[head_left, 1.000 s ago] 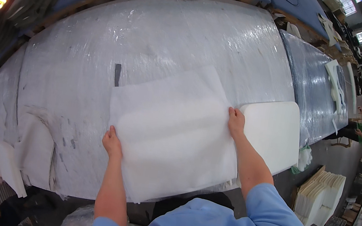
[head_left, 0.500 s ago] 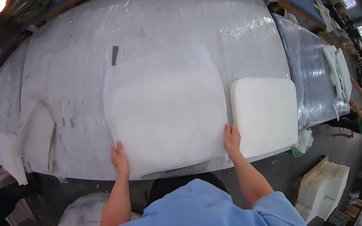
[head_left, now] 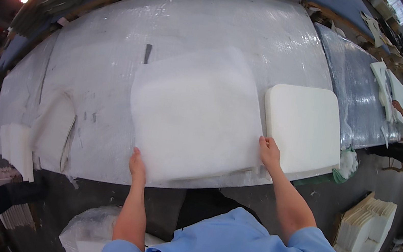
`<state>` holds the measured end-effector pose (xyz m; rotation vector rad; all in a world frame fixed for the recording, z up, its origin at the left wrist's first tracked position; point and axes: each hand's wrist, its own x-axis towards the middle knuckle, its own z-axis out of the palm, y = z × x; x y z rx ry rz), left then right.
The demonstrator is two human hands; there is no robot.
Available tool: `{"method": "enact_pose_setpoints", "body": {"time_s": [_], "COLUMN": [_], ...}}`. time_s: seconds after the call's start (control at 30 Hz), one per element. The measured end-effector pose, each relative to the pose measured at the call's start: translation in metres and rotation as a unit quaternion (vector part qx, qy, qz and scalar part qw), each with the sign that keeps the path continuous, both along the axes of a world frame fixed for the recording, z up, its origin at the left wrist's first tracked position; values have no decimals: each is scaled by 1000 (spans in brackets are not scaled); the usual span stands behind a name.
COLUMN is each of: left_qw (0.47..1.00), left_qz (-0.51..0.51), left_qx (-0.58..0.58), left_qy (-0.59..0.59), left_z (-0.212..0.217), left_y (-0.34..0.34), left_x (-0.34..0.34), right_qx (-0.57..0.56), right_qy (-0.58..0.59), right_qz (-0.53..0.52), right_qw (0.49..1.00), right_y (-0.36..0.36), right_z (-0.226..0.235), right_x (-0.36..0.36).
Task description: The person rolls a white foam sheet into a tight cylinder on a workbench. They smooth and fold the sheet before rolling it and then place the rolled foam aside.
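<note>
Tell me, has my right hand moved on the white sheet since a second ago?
Yes. The right hand slid from the white sheet's far corner to its near corner, beside the foam pad.

A square sheet of fluffy white wadding (head_left: 197, 112) lies flat in the middle of the frame, its corners rounded and its near edge at the table's front. Just right of it lies a thicker, smooth cream foam pad (head_left: 304, 127), also flat.

The left hand (head_left: 137, 164) fingertips seem tucked under the white wadding sheet (head_left: 195, 112), hiding the grip.
</note>
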<state>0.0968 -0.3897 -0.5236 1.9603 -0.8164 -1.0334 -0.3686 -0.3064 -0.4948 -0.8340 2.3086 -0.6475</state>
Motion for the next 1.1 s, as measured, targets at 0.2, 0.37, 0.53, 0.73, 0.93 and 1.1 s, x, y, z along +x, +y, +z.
{"method": "enact_pose_setpoints", "body": {"time_s": [0.2,0.37,0.53,0.73,0.93,1.1], "left_qw": [974,954,970,984,981,985], "left_qz": [-88,-107,-69,-89,-49,-67], "left_qx": [79,83,98,150,113,145], "left_qy": [-194,-269,-211,-24,-151,-67], "left_z": [13,25,34,37,9,14], "left_y": [28,24,16,-65,-115,-99], "left_x": [13,18,8,19,-29,-42], "right_qx": [20,32,146,29,14,-28], "right_qy": [10,91,0,-21,29,29], "right_qz": [91,78,125,27,-9,-53], "right_qw": [996,992,981,999,999,998], "right_y": [29,31,15,-74,-121,-94], "right_z": [-2,4,16,15,-18,-27], "right_x": [-7,-16,-28,-25,16,20]}}
